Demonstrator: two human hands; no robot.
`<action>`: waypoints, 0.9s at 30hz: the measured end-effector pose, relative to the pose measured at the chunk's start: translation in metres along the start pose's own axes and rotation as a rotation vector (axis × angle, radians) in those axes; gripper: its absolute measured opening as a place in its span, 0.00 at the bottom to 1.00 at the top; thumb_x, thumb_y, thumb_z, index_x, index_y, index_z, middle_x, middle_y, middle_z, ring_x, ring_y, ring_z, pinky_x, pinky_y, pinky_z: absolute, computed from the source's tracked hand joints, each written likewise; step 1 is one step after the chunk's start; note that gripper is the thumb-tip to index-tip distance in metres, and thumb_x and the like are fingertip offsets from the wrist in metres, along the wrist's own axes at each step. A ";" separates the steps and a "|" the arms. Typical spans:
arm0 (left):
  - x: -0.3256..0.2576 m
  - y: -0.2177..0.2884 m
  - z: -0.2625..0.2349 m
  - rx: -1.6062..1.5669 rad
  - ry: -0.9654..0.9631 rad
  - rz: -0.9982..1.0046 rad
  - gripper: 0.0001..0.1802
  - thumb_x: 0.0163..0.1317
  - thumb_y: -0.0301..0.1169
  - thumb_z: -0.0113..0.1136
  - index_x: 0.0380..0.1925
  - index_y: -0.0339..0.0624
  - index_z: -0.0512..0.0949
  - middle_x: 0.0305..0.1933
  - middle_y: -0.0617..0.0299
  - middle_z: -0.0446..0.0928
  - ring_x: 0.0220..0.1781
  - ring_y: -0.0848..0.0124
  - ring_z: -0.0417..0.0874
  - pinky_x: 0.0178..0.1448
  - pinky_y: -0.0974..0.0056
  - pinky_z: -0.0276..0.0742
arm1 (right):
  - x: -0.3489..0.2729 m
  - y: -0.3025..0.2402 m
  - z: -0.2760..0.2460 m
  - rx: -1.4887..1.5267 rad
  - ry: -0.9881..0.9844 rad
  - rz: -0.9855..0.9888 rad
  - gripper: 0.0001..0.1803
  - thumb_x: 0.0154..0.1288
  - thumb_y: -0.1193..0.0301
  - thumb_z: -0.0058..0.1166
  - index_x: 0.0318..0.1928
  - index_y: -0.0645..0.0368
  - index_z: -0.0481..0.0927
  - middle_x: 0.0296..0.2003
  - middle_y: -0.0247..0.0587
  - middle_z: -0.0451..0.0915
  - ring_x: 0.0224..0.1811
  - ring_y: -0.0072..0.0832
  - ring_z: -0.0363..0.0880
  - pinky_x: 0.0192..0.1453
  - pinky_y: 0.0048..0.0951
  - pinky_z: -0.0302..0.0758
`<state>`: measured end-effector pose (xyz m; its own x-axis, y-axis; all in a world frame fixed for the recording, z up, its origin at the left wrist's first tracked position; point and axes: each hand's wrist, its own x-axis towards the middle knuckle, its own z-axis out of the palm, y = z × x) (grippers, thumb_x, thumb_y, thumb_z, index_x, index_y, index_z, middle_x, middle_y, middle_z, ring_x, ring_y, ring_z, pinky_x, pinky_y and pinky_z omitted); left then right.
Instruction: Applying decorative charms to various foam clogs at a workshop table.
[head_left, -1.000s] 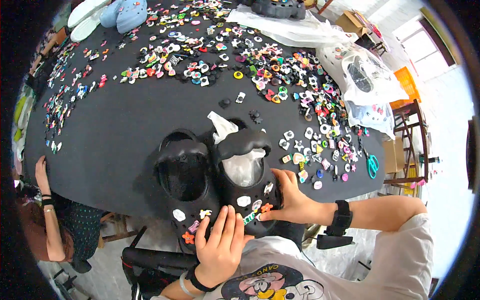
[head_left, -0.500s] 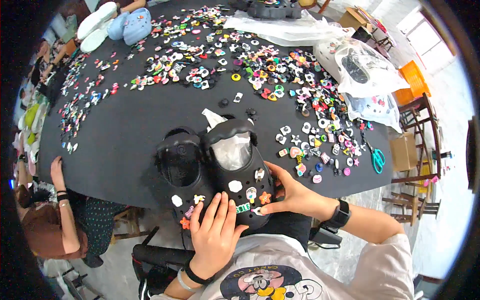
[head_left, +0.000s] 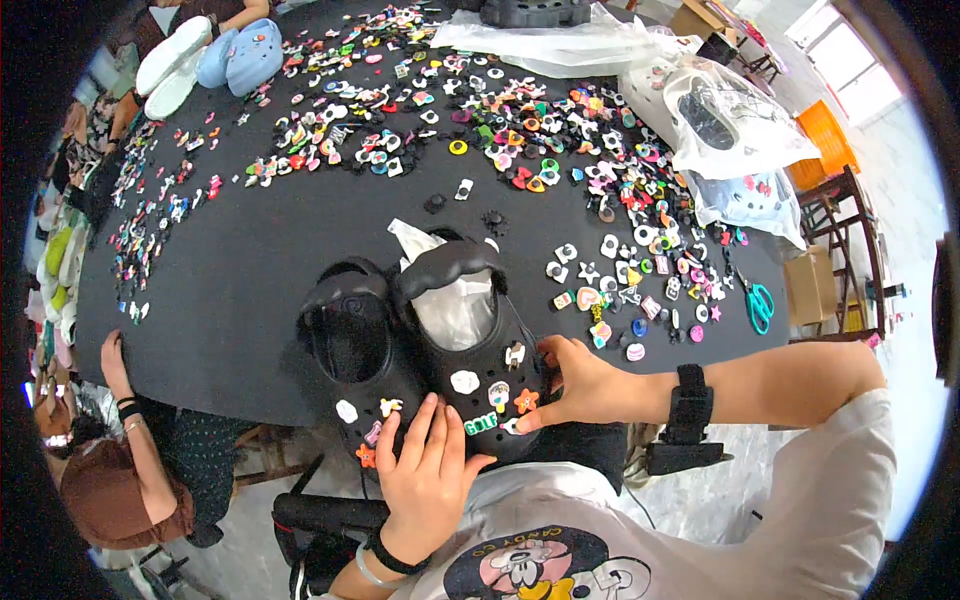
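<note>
My two black clogs (head_left: 420, 340) look like matt, smooth foam plastic, stuffed with crinkled clear film (head_left: 455, 305). Beneath them the table cover (head_left: 250, 270) is matt black cloth. Beyond the clogs, glossy plastic charms (head_left: 500, 130) and shiny clear bags (head_left: 740, 110).

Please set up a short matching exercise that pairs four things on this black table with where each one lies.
Things:
1. scissors
2. pale blue clog
3. pair of black clogs
4. clear plastic bag

Places:
a. under both hands at the near edge
b. far left corner, beside a white clog
c. right edge, past the loose charms
d. far right, with a dark shoe inside

Pairs: 1-c, 2-b, 3-a, 4-d
</note>
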<state>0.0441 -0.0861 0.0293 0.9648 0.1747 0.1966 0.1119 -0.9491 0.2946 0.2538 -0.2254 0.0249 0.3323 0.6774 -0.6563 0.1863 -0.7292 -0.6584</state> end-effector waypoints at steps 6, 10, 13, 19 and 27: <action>-0.002 -0.003 0.005 0.000 0.023 0.003 0.34 0.56 0.46 0.66 0.50 0.24 0.76 0.49 0.45 0.80 0.64 0.54 0.75 0.70 0.39 0.57 | 0.003 0.002 0.017 -0.158 0.154 -0.093 0.62 0.40 0.47 0.78 0.62 0.79 0.57 0.54 0.68 0.63 0.59 0.58 0.68 0.64 0.43 0.70; -0.002 -0.003 0.006 -0.003 0.021 -0.004 0.33 0.55 0.46 0.66 0.48 0.24 0.77 0.48 0.45 0.81 0.63 0.56 0.75 0.70 0.40 0.56 | 0.002 0.007 0.030 -0.077 0.255 -0.141 0.57 0.44 0.54 0.78 0.62 0.78 0.56 0.53 0.66 0.61 0.59 0.57 0.65 0.65 0.43 0.69; 0.000 -0.002 0.004 -0.002 0.027 -0.008 0.34 0.53 0.45 0.67 0.48 0.22 0.76 0.49 0.44 0.80 0.62 0.55 0.76 0.70 0.40 0.55 | 0.003 0.004 0.038 0.017 0.328 -0.094 0.57 0.41 0.56 0.79 0.61 0.76 0.57 0.53 0.64 0.60 0.58 0.55 0.63 0.66 0.45 0.66; 0.002 -0.003 -0.002 -0.021 -0.020 -0.037 0.36 0.53 0.43 0.68 0.54 0.22 0.72 0.54 0.43 0.78 0.65 0.53 0.73 0.71 0.40 0.54 | 0.008 0.006 0.021 0.016 0.175 -0.090 0.61 0.42 0.51 0.79 0.66 0.73 0.57 0.55 0.57 0.62 0.58 0.45 0.69 0.61 0.36 0.73; 0.005 0.005 -0.008 0.012 -0.019 -0.058 0.37 0.49 0.39 0.72 0.56 0.26 0.73 0.57 0.47 0.77 0.68 0.52 0.69 0.73 0.44 0.54 | -0.055 0.072 0.030 0.257 0.301 -0.554 0.38 0.57 0.68 0.71 0.66 0.61 0.66 0.54 0.48 0.71 0.50 0.30 0.77 0.50 0.29 0.78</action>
<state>0.0477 -0.0880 0.0393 0.9608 0.2251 0.1619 0.1708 -0.9405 0.2939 0.2214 -0.3119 0.0027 0.5006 0.8610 -0.0900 0.1900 -0.2107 -0.9589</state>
